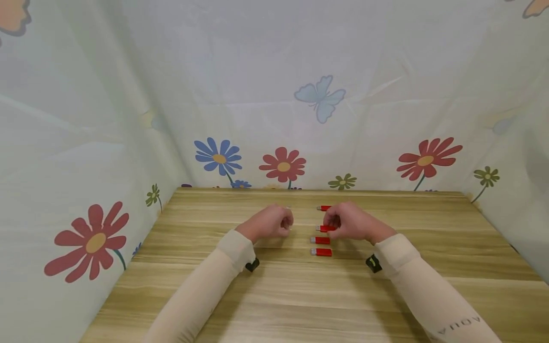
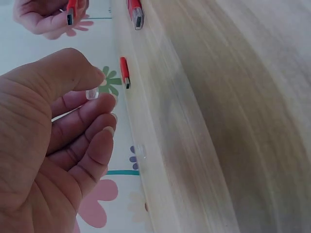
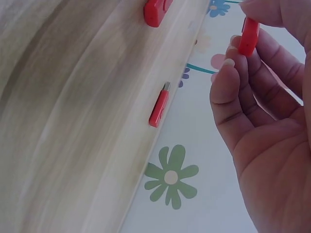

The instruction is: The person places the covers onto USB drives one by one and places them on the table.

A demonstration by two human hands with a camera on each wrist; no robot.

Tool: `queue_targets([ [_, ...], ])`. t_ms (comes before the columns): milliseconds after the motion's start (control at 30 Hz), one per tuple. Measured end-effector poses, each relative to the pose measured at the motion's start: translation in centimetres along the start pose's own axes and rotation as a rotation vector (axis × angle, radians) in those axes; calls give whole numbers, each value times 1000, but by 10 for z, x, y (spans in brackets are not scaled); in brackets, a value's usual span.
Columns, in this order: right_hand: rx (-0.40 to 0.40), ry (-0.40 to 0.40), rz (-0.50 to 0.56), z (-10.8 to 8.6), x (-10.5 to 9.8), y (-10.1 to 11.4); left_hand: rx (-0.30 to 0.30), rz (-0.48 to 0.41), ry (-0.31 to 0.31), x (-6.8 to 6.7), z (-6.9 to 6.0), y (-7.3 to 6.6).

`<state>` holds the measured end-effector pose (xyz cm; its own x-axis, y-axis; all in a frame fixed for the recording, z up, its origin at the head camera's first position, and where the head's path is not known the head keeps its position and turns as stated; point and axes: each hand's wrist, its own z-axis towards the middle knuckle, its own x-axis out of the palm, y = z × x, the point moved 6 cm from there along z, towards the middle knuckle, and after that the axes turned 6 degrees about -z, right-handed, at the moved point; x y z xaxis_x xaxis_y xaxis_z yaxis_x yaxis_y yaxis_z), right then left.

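My left hand (image 1: 269, 222) pinches a small clear cap (image 2: 92, 93) between thumb and forefinger, its other fingers curled. Facing it across a gap, my right hand (image 1: 352, 221) holds a red USB flash drive (image 3: 249, 38) by its body, with the metal plug (image 2: 70, 19) bare and pointing left. Beyond the right hand, another red flash drive (image 3: 159, 108) lies on the table with its plug uncovered. Two more red drives, a farther one (image 1: 320, 240) and a nearer one (image 1: 321, 252), lie side by side in front of the hands. A clear cover encloses the plug of one drive (image 2: 137, 19) in the left wrist view.
Another clear cap (image 2: 141, 151) lies near the back of the wood-grain table (image 1: 296, 300). Behind the table's far edge hangs a pale curtain (image 1: 253, 95) printed with flowers and a butterfly. It also runs along both sides.
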<state>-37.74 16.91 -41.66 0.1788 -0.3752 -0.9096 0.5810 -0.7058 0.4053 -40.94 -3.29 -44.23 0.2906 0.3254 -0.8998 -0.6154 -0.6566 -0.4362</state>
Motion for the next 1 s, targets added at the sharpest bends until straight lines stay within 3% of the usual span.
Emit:
queue_targets([
  [333, -34, -33, 67, -6, 4, 5, 74, -156, -58, 1, -8, -2],
  [667, -66, -35, 88, -5, 6, 9, 75, -284, -81, 1, -14, -2],
  [1000, -41, -38, 142, -7, 6, 13, 86, -368, -98, 4, -19, -9],
])
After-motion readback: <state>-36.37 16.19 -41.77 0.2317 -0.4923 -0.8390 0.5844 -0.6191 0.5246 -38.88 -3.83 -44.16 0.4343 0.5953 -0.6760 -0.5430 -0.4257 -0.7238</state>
